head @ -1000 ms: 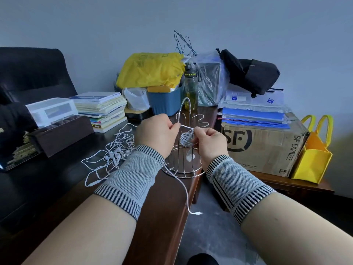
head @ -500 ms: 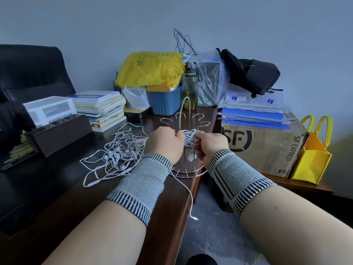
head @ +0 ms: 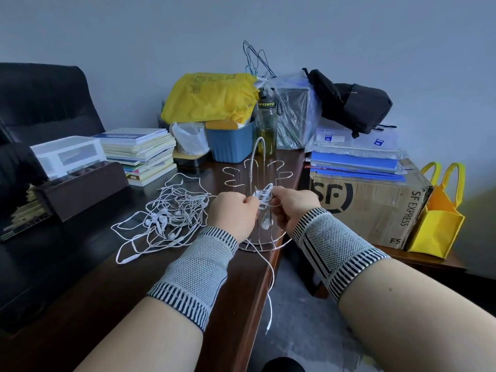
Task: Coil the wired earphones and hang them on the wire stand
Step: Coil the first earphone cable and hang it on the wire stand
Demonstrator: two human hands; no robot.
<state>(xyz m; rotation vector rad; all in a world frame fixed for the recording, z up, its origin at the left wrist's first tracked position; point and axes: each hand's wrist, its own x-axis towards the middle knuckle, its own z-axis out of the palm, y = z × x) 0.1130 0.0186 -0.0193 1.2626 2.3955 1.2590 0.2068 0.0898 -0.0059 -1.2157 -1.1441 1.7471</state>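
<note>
Behind your hands a plain grey wall backs a dark wooden desk crowded along its far edge: a stack of books, a blue bin under a yellow bag, a green-tinted bottle, and to the right a cardboard box with blue folders on top and a black backpack above those. A yellow tote stands just beside the box. Near the desk's right edge stands the wire stand, upright on its round base, its hooks curling outward around a central spring-like post. Your left hand and right hand meet directly in front of it. Your right hand's fingers curl around a small white bundle, the coiled earphones, held against the stand's vertical wires at mid height. Your left hand is closed in a fist, pinching the cord right at the bundle. From there a loose tail of white cord drops past the desk edge and hangs free, its plug at the bottom. Left of your left hand, a tangled heap of spare earphones lies flat on the desk, well apart from the stand. Knitted grey wristbands cover both your wrists.
</note>
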